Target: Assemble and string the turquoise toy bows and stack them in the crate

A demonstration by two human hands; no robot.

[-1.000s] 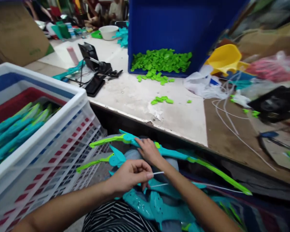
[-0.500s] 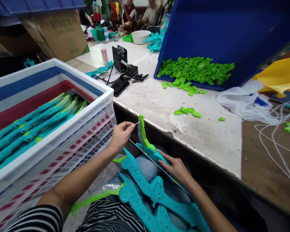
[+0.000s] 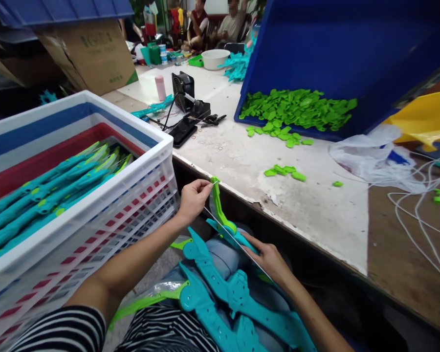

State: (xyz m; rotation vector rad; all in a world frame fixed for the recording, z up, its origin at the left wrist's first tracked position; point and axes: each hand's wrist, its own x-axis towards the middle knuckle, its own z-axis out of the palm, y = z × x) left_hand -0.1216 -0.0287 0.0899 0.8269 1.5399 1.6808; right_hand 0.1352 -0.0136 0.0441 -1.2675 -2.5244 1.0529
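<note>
Centre of frame: the left hand [image 3: 195,199], pinched narrow on a white cord [image 3: 214,218], lies immediately left of the upper tip of a near-upright green limb [image 3: 217,201] and is the nearer hand to it. The right hand [image 3: 267,255], lower right, grips the adjoining teal section [image 3: 248,243], which slants down rightward.

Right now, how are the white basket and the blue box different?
The white basket has holes in its side; the blue box shows solid walls. The basket stands upright, while the box lies tipped, its opening facing us. The basket holds long pieces; the box, small green bits. Both contain something green.
</note>
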